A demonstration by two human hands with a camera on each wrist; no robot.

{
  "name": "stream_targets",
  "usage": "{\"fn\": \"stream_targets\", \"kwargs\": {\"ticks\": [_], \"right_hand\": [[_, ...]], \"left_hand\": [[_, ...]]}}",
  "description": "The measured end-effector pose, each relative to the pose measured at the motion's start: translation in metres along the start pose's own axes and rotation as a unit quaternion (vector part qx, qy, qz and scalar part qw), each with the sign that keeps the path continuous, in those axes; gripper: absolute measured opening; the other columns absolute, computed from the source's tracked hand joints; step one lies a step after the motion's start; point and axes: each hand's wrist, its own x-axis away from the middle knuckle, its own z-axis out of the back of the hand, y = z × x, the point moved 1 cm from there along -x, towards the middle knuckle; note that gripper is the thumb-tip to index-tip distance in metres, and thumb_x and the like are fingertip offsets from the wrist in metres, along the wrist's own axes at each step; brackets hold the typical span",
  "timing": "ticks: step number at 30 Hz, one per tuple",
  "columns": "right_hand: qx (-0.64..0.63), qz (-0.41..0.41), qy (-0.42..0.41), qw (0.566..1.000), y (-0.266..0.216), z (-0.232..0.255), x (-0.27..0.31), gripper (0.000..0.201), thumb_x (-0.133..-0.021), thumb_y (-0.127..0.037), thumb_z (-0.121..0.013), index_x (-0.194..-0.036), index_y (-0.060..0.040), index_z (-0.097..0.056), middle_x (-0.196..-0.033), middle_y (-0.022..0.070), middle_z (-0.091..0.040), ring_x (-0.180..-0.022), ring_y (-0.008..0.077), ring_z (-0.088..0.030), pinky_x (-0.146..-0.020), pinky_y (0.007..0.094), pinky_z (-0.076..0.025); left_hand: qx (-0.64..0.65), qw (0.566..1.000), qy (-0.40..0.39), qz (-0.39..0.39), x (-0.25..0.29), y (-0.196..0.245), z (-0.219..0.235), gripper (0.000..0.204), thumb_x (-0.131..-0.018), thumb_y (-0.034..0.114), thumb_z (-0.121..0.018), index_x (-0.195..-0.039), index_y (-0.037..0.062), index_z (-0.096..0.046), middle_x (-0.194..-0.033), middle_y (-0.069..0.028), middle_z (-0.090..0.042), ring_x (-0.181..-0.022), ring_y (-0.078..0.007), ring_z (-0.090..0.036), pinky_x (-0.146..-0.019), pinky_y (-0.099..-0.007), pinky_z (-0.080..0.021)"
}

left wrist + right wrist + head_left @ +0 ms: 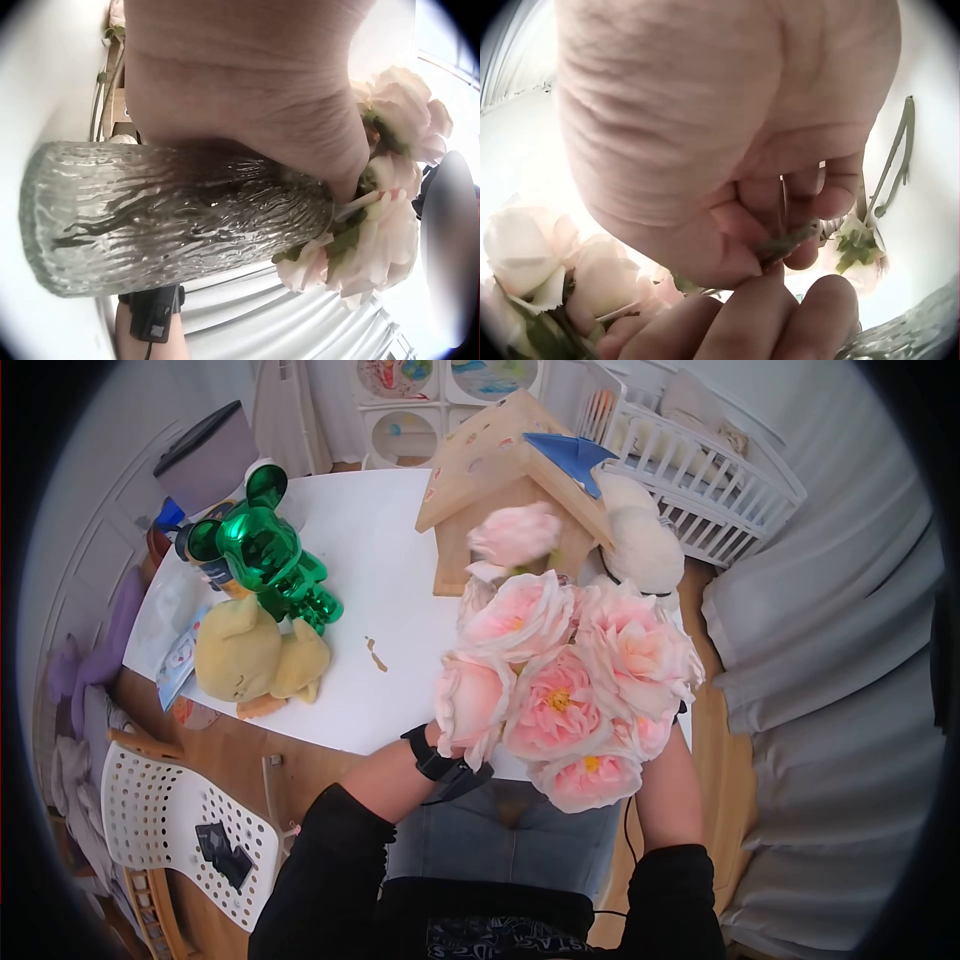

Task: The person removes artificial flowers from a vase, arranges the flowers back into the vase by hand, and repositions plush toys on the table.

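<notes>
Near and to the right, over the edge of a white counter [380, 700], a full bunch of pale pink roses with ruffled petals [560, 700] hides from the head view the left hand [247, 82], the right hand [720, 127] and a clear glass vase with a rippled, bark-like surface [172, 217]. In the wrist views, the left hand grips the vase near its rim, its fingers partly out of sight behind the glass. The right hand's thumb and fingertips are drawn together, pinching a thin green stem [787, 244]; where that stem leads is hard to make out. The roses crowd at the vase's mouth, widely opened, two showing yellow centres. Just beyond the bunch, a single pink rose [515, 532] is blurred. To the left sit a yellow plush toy [240, 655] and, farther, a shiny green bear-like figure [265, 550]. At the far right, a pale wooden toy house [480, 450] stands beside a white plush toy [645, 545], its lower part covered by roses.
</notes>
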Motion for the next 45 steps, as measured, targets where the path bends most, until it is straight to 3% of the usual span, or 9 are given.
{"fn": "stream_targets", "kwargs": {"ticks": [4, 11, 17, 20, 22, 25, 28, 40, 45], "right_hand": [[0.001, -0.003, -0.01, 1.0, 0.002, 0.003, 0.006, 0.045, -0.084, -0.019, -0.086, -0.123, -0.0053, -0.069, -0.118, 0.0134, -0.069, -0.109, 0.0305, -0.066, -0.099, 0.0395, -0.052], [0.011, -0.009, -0.02, 1.0, -0.002, 0.008, 0.007, 0.045, -0.084, -0.02, -0.086, -0.123, -0.0054, -0.069, -0.119, 0.0134, -0.069, -0.11, 0.0305, -0.066, -0.1, 0.0395, -0.052], [0.018, -0.017, -0.031, 0.999, -0.003, 0.008, 0.006, 0.045, -0.084, -0.02, -0.086, -0.123, -0.0055, -0.069, -0.12, 0.0134, -0.069, -0.111, 0.0305, -0.066, -0.1, 0.0394, -0.052], [0.025, -0.026, -0.029, 0.999, -0.007, 0.01, 0.007, 0.045, -0.084, -0.02, -0.086, -0.123, -0.0055, -0.069, -0.12, 0.0134, -0.069, -0.111, 0.0305, -0.066, -0.1, 0.0393, -0.052], [0.032, -0.033, -0.023, 0.999, -0.013, 0.006, -0.004, 0.046, -0.084, -0.02, -0.087, -0.123, -0.0055, -0.069, -0.12, 0.0134, -0.069, -0.111, 0.0305, -0.066, -0.101, 0.0393, -0.052], [0.038, -0.041, -0.015, 0.998, -0.006, 0.005, 0.002, 0.046, -0.084, -0.02, -0.087, -0.124, -0.0056, -0.069, -0.12, 0.0134, -0.069, -0.112, 0.0305, -0.066, -0.101, 0.0393, -0.052], [-0.007, -0.146, -0.06, 0.987, 0.014, -0.007, 0.019, 0.061, -0.085, -0.017, -0.088, -0.141, -0.0057, -0.065, -0.142, 0.0105, -0.066, -0.133, 0.0238, -0.062, -0.111, 0.0367, -0.048], [-0.151, -0.118, -0.073, 0.979, 0.003, -0.011, -0.005, 0.067, -0.087, -0.015, -0.087, -0.147, -0.0055, -0.06, -0.148, 0.0089, -0.063, -0.139, 0.0214, -0.057, -0.114, 0.0363, -0.047], [-0.201, -0.109, -0.066, 0.971, -0.004, -0.013, -0.005, 0.069, -0.088, -0.015, -0.086, -0.15, -0.0054, -0.058, -0.151, 0.0082, -0.061, -0.141, 0.0205, -0.056, -0.115, 0.0362, -0.046]], "left_hand": [[0.043, 0.997, -0.059, 0.029, 0.002, 0.009, -0.041, 0.048, -0.114, 0.035, -0.054, -0.149, 0.0021, -0.055, -0.139, -0.013, -0.067, -0.123, -0.0242, -0.068, -0.108, -0.0381, -0.056], [-0.063, 0.998, -0.005, -0.013, -0.008, 0.001, -0.014, 0.051, -0.114, 0.037, -0.053, -0.151, 0.0015, -0.054, -0.142, -0.0136, -0.066, -0.126, -0.024, -0.067, -0.109, -0.0373, -0.055], [0.044, 0.997, -0.052, 0.039, -0.001, 0.003, -0.021, 0.049, -0.113, 0.034, -0.054, -0.152, 0.0035, -0.054, -0.146, -0.0134, -0.064, -0.129, -0.0238, -0.066, -0.111, -0.0377, -0.055], [-0.082, 0.996, -0.022, 0.005, 0.005, 0.008, -0.031, 0.049, -0.114, 0.031, -0.054, -0.154, 0.004, -0.051, -0.151, -0.0139, -0.061, -0.131, -0.0247, -0.065, -0.113, -0.0394, -0.055], [0.004, 0.999, 0.001, 0.033, 0.005, 0.01, -0.024, 0.041, -0.108, 0.026, -0.066, -0.142, 0.003, -0.063, -0.131, -0.0109, -0.072, -0.112, -0.0174, -0.07, -0.096, -0.0333, -0.059], [-0.003, 0.999, -0.004, 0.043, 0.014, 0.018, -0.016, 0.041, -0.108, 0.026, -0.066, -0.142, 0.003, -0.063, -0.131, -0.0108, -0.072, -0.111, -0.0173, -0.07, -0.096, -0.0333, -0.059], [-0.01, 0.998, -0.004, 0.057, 0.031, 0.028, -0.005, 0.041, -0.108, 0.026, -0.066, -0.142, 0.003, -0.063, -0.131, -0.0108, -0.072, -0.111, -0.0172, -0.07, -0.095, -0.0332, -0.059], [-0.037, 0.995, -0.015, 0.09, 0.096, 0.074, 0.019, 0.041, -0.107, 0.026, -0.067, -0.141, 0.003, -0.063, -0.13, -0.0105, -0.072, -0.11, -0.0168, -0.07, -0.095, -0.0329, -0.059], [-0.043, 0.992, -0.028, 0.114, 0.057, 0.084, 0.021, 0.04, -0.107, 0.025, -0.067, -0.14, 0.0029, -0.064, -0.129, -0.0103, -0.072, -0.11, -0.0167, -0.07, -0.094, -0.0328, -0.058]]}}
